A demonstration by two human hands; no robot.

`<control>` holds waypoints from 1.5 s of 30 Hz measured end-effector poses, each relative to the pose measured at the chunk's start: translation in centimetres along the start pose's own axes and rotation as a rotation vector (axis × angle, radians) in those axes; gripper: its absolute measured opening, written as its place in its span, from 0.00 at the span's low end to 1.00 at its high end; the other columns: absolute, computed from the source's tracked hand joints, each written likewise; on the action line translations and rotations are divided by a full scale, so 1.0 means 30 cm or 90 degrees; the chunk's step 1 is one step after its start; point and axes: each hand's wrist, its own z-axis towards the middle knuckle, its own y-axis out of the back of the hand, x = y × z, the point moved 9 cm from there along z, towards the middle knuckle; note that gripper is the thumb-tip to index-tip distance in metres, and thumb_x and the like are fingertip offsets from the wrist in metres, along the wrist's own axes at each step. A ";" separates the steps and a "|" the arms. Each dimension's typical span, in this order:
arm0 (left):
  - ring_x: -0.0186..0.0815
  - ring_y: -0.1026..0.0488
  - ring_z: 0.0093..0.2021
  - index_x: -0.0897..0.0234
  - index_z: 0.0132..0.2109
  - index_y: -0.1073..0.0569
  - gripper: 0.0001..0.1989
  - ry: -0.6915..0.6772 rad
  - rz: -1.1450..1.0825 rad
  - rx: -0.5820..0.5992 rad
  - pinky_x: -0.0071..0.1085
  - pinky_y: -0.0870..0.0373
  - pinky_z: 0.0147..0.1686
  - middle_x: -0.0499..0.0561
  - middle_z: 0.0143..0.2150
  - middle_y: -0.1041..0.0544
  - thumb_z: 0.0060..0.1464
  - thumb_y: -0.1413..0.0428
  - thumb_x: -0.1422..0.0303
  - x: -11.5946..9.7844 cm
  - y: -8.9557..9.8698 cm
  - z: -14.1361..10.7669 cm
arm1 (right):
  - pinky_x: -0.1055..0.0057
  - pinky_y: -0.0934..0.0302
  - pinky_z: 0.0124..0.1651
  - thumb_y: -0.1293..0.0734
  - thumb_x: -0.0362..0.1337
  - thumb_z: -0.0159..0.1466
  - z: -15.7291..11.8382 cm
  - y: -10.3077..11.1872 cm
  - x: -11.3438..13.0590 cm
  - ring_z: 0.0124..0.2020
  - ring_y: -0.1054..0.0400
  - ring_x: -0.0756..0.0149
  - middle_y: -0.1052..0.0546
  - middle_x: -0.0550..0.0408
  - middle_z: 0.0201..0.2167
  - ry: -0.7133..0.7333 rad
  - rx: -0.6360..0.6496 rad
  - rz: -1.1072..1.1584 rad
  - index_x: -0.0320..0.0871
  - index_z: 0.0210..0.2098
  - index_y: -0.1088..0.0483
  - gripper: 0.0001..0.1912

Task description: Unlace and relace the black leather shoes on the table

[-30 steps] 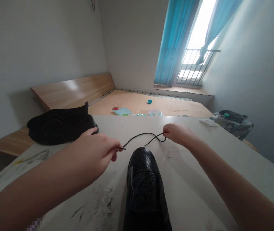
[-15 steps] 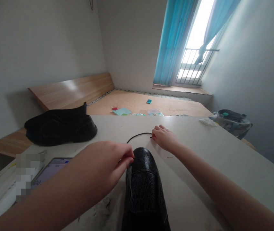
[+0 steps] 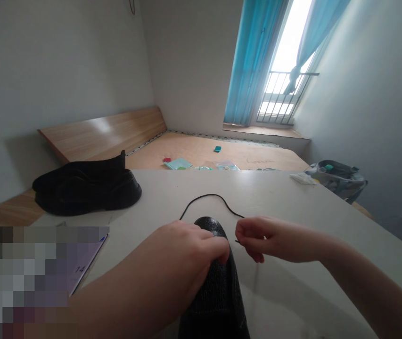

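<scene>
A black leather shoe [image 3: 208,287] points away from me on the white table, its toe showing past my left hand [image 3: 193,254]. That hand lies across the top of the shoe with fingers curled down; what they grip is hidden. To the right of the toe, my right hand [image 3: 257,238] pinches a thin black shoelace [image 3: 210,195] near one end, and a short tip pokes out beside the fingers. From there the lace arcs over the table beyond the toe and disappears behind my left hand. A second black shoe [image 3: 87,186] rests on its side at the left.
A phone [image 3: 87,268] lies at the left, partly blurred out. The white table [image 3: 274,193] ends at a bed board [image 3: 193,146] holding small packets. A white tissue-like packet [image 3: 303,178] sits near the right edge, with a bag [image 3: 342,179] beyond it.
My left hand has moved from the toe's left side rightward and nearer, over the shoe's top. My right hand has come nearer with the lace end, and more lace shows in the arc.
</scene>
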 end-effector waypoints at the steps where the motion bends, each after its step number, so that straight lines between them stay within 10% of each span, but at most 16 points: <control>1: 0.36 0.25 0.34 0.58 0.36 0.27 0.11 -0.004 -0.010 0.018 0.31 0.35 0.35 0.44 0.34 0.22 0.55 0.51 0.77 -0.008 -0.016 0.003 | 0.74 0.37 0.33 0.41 0.32 0.67 -0.016 -0.025 -0.010 0.26 0.33 0.72 0.27 0.60 0.23 -0.008 0.016 0.042 0.42 0.33 0.36 0.05; 13: 0.39 0.27 0.40 0.56 0.37 0.22 0.07 0.086 -0.104 -0.045 0.32 0.35 0.37 0.46 0.38 0.23 0.57 0.46 0.68 0.035 -0.050 0.024 | 0.76 0.42 0.28 0.39 0.26 0.57 -0.035 -0.109 -0.014 0.23 0.34 0.72 0.29 0.63 0.19 -0.022 -0.050 0.197 0.42 0.30 0.36 0.05; 27: 0.38 0.30 0.39 0.61 0.32 0.25 0.05 0.062 -0.080 -0.066 0.33 0.35 0.37 0.48 0.35 0.24 0.54 0.45 0.72 0.010 -0.063 0.052 | 0.70 0.60 0.26 0.43 0.34 0.62 -0.088 -0.107 0.042 0.21 0.51 0.70 0.38 0.62 0.20 -0.061 -0.287 -0.253 0.46 0.27 0.48 0.09; 45: 0.39 0.30 0.38 0.62 0.31 0.27 0.07 0.071 -0.075 -0.085 0.33 0.36 0.35 0.49 0.34 0.25 0.56 0.47 0.73 0.010 -0.072 0.044 | 0.70 0.40 0.34 0.47 0.38 0.71 -0.100 -0.137 0.017 0.28 0.34 0.67 0.30 0.61 0.26 0.048 -0.307 0.053 0.48 0.39 0.42 0.06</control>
